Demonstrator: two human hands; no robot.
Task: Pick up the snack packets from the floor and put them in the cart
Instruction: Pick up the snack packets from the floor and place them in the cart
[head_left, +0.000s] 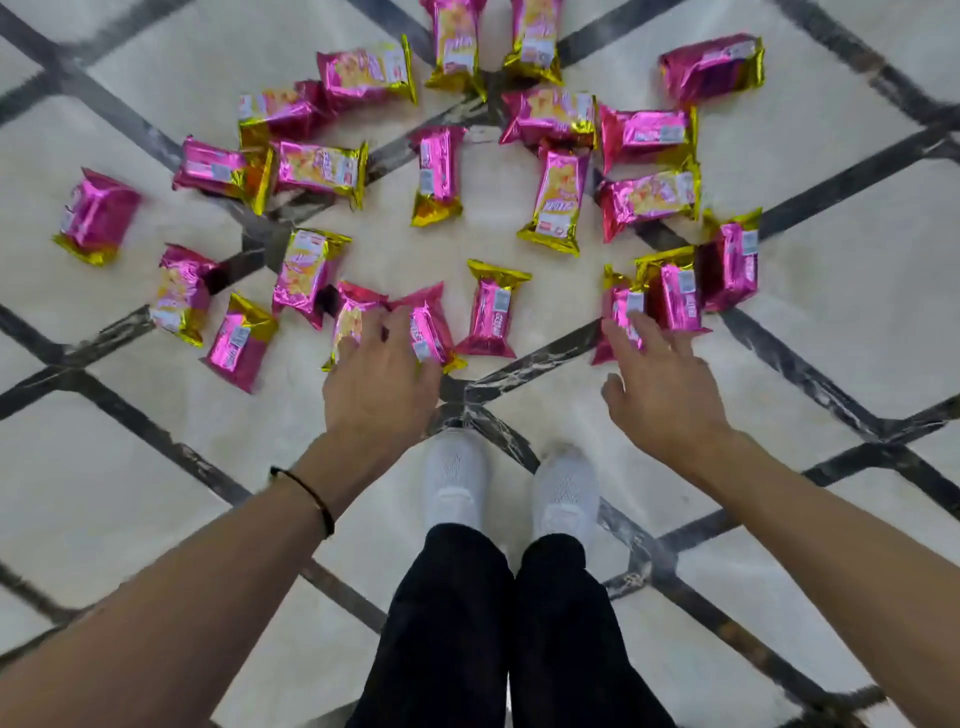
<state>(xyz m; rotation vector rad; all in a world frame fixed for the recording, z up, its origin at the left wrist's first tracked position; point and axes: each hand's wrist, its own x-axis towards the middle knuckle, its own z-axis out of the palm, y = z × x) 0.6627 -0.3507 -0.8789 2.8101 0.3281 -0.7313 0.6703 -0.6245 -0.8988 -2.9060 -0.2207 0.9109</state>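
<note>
Several pink-and-gold snack packets lie scattered over the floor ahead of me. My left hand (379, 374) is down on two of them: its spread fingers cover one packet (349, 318), and another packet (430, 332) lies between its index finger and thumb. My right hand (657, 379) reaches forward with straight fingers, the fingertips touching a packet (621, 306) at the near right of the pile. A further packet (491, 312) lies between the two hands. No cart is in view.
The floor (156, 441) is pale marble tile with dark diagonal bands. My two white shoes (457, 478) stand just behind the hands, with black trousers below. A dark band circles my left wrist (306, 493).
</note>
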